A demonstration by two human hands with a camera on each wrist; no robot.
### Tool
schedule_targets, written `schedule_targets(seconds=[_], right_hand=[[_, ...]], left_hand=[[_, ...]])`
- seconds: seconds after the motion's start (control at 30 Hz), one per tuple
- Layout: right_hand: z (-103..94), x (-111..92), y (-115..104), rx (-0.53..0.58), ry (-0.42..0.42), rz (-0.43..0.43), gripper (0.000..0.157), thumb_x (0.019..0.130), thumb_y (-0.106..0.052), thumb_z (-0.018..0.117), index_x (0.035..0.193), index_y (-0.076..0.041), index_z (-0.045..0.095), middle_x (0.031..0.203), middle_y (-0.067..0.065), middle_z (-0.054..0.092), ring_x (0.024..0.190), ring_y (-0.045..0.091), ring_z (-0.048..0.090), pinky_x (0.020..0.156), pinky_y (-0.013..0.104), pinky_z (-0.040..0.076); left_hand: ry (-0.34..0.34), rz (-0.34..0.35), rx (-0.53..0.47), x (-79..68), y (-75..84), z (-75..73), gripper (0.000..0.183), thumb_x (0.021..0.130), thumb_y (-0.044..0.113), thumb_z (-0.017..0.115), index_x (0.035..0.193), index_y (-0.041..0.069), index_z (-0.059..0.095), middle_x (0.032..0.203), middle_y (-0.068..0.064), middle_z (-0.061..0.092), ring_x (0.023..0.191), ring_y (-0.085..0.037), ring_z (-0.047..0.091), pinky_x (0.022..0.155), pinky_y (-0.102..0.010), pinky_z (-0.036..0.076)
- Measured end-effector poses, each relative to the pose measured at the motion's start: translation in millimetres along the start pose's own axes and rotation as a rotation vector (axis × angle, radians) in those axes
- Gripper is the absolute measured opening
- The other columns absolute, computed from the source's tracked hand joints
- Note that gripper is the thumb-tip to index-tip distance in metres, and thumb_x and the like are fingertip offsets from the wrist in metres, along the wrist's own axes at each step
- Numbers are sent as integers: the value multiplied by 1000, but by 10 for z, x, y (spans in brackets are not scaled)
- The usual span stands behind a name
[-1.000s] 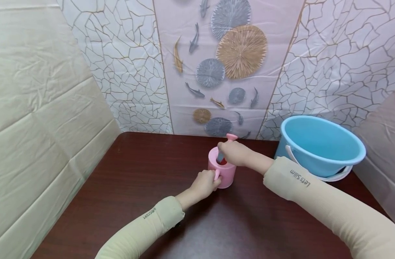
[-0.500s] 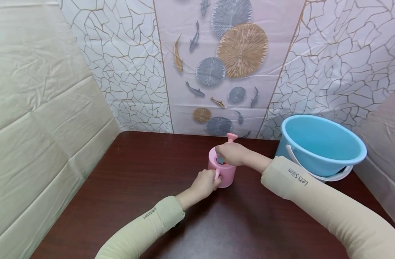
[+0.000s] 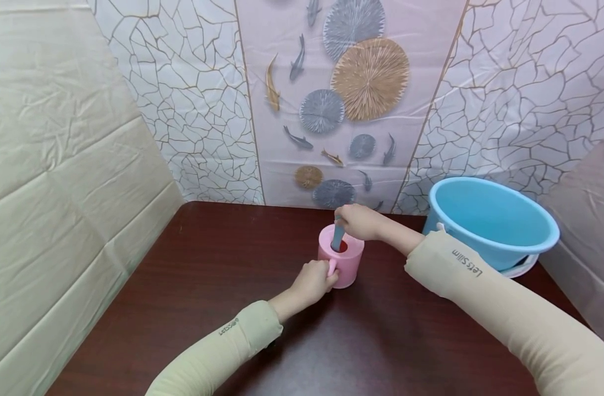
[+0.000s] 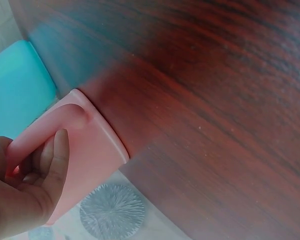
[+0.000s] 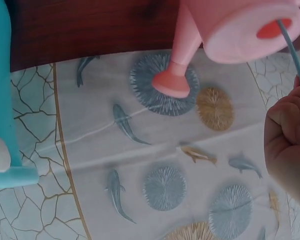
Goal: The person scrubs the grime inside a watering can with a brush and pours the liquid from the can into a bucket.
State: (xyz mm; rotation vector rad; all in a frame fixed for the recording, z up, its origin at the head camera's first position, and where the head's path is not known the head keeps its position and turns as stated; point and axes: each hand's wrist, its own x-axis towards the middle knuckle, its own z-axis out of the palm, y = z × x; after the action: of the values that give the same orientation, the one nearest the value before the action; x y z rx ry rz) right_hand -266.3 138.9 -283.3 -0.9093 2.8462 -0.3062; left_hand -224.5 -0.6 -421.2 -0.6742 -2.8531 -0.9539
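A pink watering can (image 3: 349, 270) stands upright on the dark wooden table. My left hand (image 3: 309, 283) grips its looped handle (image 4: 47, 125), fingers curled round it in the left wrist view. Above the can's round top opening, my right hand (image 3: 358, 221) pinches a flat blue-grey stick (image 3: 337, 237). The stick's lower end reaches down into the opening and is hidden inside, where red shows. In the right wrist view, the stick (image 5: 293, 55) looks thin, edge-on, and the can's spout (image 5: 171, 84) points away from the hands.
A light-blue bucket (image 3: 490, 214) with a white handle stands at the back right, beside my right forearm. The table (image 3: 208, 264) meets a patterned cloth backdrop (image 3: 292, 159) at its far edge. A beige cloth wall (image 3: 74, 181) runs along the left.
My right hand has risen from close over the can's opening, drawing more of the blue-grey stick into view. The hand now hides the spout's tip. The left hand and can have stayed put.
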Motion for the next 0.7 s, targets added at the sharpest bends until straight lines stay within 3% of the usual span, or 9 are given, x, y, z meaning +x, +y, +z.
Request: schedule_targets(seconds=[0.07, 0.13, 0.27, 0.47, 0.7], right_hand=[[-24, 1, -1, 44, 12, 48, 20, 96, -8, 46, 99, 5, 61, 86, 14, 64, 70, 18, 54, 68, 33, 46], [-27, 3, -2, 84, 16, 76, 22, 96, -8, 45, 101, 7, 61, 88, 16, 64, 68, 18, 53, 65, 29, 44], [29, 16, 2, 134, 35, 93, 22, 96, -6, 45, 100, 8, 61, 84, 15, 62, 69, 17, 53, 66, 28, 44], [159, 32, -22, 126, 14, 80, 19, 94, -3, 44, 81, 3, 55, 64, 2, 43, 60, 14, 43, 60, 24, 37], [276, 23, -57, 80, -22, 115, 16, 94, -6, 46, 92, 5, 57, 67, 1, 41, 62, 15, 47, 60, 22, 37]], left_hand=[[3, -6, 4, -1, -6, 0, 32, 88, 19, 58, 57, 13, 53, 46, 6, 49, 42, -5, 43, 44, -19, 36], [3, -13, 5, -1, -9, -3, 32, 88, 19, 58, 57, 12, 53, 46, 6, 49, 42, -6, 43, 44, -19, 36], [-8, -24, 11, 7, -7, -3, 34, 88, 19, 58, 56, 13, 52, 46, 6, 49, 42, -6, 43, 44, -19, 36], [-22, -11, 14, 13, 12, 6, 34, 87, 18, 57, 55, 13, 51, 45, 6, 50, 42, -5, 44, 44, -19, 36], [2, 3, 18, 3, 15, 7, 31, 84, 14, 58, 54, 13, 49, 46, 6, 51, 43, -6, 43, 45, -19, 35]])
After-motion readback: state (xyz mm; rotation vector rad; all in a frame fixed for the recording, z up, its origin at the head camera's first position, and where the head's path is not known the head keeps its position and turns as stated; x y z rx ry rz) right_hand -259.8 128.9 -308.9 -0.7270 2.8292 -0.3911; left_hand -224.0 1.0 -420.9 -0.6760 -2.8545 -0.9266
